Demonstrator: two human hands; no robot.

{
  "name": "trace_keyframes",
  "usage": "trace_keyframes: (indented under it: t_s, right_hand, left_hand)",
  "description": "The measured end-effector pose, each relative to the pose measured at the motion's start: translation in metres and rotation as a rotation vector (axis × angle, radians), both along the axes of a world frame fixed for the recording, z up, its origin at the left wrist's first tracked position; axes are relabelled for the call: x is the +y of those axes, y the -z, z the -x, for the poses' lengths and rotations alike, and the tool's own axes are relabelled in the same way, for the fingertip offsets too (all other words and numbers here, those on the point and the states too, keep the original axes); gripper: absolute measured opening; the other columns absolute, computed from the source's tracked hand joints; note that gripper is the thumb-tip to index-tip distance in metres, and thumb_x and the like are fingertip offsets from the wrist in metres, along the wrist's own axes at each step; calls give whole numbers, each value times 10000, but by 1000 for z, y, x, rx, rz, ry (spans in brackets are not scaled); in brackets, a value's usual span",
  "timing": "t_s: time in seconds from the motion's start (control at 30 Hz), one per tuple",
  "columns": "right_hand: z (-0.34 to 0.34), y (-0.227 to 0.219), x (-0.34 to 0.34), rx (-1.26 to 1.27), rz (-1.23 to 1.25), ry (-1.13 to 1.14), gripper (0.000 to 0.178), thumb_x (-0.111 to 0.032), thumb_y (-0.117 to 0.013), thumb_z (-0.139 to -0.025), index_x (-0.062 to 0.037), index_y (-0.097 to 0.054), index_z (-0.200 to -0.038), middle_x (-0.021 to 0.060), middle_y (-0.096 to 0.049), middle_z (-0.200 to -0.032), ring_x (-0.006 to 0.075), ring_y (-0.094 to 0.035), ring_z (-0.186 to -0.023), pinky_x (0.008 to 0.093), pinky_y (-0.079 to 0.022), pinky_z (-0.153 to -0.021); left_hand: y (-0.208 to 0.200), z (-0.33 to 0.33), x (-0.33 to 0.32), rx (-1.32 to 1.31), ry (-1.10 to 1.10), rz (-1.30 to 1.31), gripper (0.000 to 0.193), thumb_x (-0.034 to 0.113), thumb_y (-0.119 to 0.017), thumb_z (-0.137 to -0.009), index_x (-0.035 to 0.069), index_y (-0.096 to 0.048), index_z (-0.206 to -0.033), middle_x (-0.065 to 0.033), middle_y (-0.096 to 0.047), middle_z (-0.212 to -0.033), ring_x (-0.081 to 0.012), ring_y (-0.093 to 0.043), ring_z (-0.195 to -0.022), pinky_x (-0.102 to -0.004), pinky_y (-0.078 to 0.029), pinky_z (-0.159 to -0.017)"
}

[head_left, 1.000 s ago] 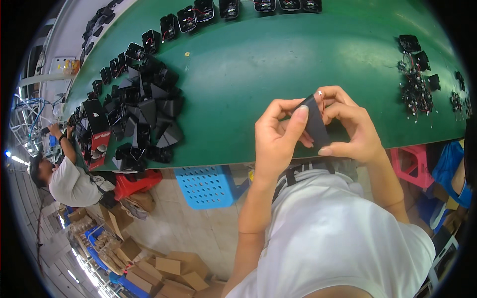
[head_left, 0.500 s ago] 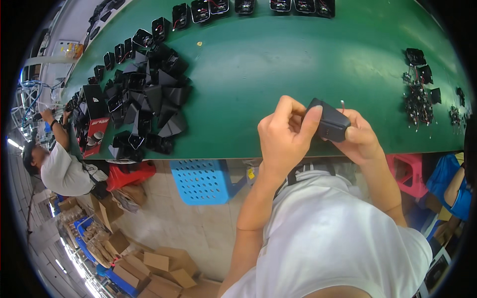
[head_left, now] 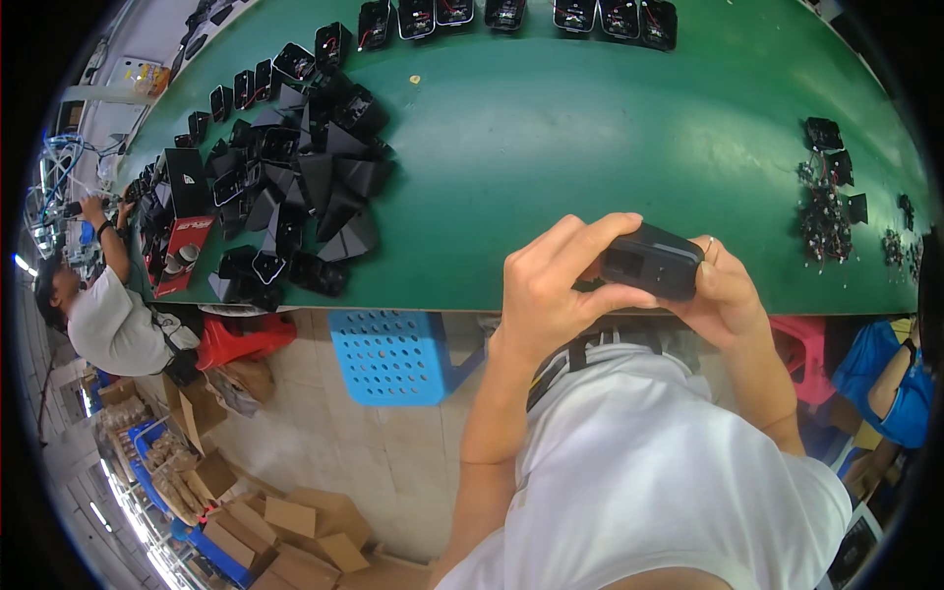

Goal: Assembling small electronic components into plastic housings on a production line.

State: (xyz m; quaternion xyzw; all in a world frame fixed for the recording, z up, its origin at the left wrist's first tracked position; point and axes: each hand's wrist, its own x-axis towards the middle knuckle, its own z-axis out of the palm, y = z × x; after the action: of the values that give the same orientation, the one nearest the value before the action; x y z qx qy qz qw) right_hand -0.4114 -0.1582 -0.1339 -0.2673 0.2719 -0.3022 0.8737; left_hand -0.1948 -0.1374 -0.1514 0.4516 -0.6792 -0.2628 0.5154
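Note:
Between my two hands, above the near edge of the green table, is a black plastic housing [head_left: 651, 262] with rounded corners. My left hand [head_left: 562, 285] grips its left end, thumb below and fingers over the top. The right end is pinched by my right hand [head_left: 726, 293], with the thumb on its near side. A heap of black housings [head_left: 324, 177] lies on the table to the left. On the right sits a tangle of small wired parts [head_left: 828, 221] beside a few black pieces [head_left: 824, 134]. The housing's underside is hidden.
Open housings with wires [head_left: 504, 14] line the far side of the green table [head_left: 551, 147]. A red and black box [head_left: 185, 231] stands at left. Below are a blue stool [head_left: 388, 359], a red stool [head_left: 241, 339] and cardboard boxes [head_left: 315, 521]. Another person [head_left: 123, 320] works at far left.
My hands have tipped the black housing so its broad face turns toward me and it lies more level. My left thumb has moved from its top to its lower edge. The view has shifted slightly.

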Motion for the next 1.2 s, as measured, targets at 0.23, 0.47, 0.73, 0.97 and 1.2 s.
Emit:
trace_keyframes:
  t_s: [0.23, 0.47, 0.73, 0.97, 1.2]
  right_hand:
    - [54, 16, -49, 609, 663, 284, 259, -135, -818, -782, -23, -705, -986, 170, -625, -1289, 246, -607, -1172, 365, -443, -1032]
    - [136, -4, -221, 1402, 1293, 216, 219, -152, -722, -906, 40, -652, -988, 92, -521, -1456, 236, -571, -1240, 366, -443, -1040]
    - [123, 35, -283, 1563, 1555, 149, 304, -197, -767, -837, 19, -645, -1013, 128, -531, -1409, 296, -586, -1194, 379, -446, -1018]
    - [115, 14, -250, 1550, 1673, 99, 307, -162, -681, -895, -20, -646, -1165, 120, -439, -1519, 367, -461, -1362, 435, -376, -1128]
    - [83, 16, -241, 1480, 1629, 180, 227, -137, -736, -829, -65, -674, -1035, 83, -509, -1456, 350, -544, -1253, 428, -446, -1045]
  left_hand:
    - [-7, -33, 19, -42, -367, 82, 548, 228, -882, -717, 25, -671, -1180, -60, -613, -862, -161, -567, -739, -277, -475, -661]
    - [-6, -143, 61, -392, -1178, 42, 867, 258, -895, -713, 55, -454, -1431, -150, -471, -1375, -305, -463, -1273, -420, -375, -1050]
    - [21, -140, 48, -369, -931, -196, 998, 351, -893, -701, 74, -370, -1504, -234, -207, -1588, -443, -273, -1437, -513, -304, -1149]
    - [32, -130, 37, -463, -894, -144, 709, 270, -844, -769, 82, -534, -1378, -214, -305, -1534, -418, -345, -1388, -503, -329, -1124]
    - [29, -107, 38, -590, -1007, -113, 661, 355, -882, -709, 168, -627, -1290, -137, -283, -1582, -493, -200, -1439, -622, -257, -1133]
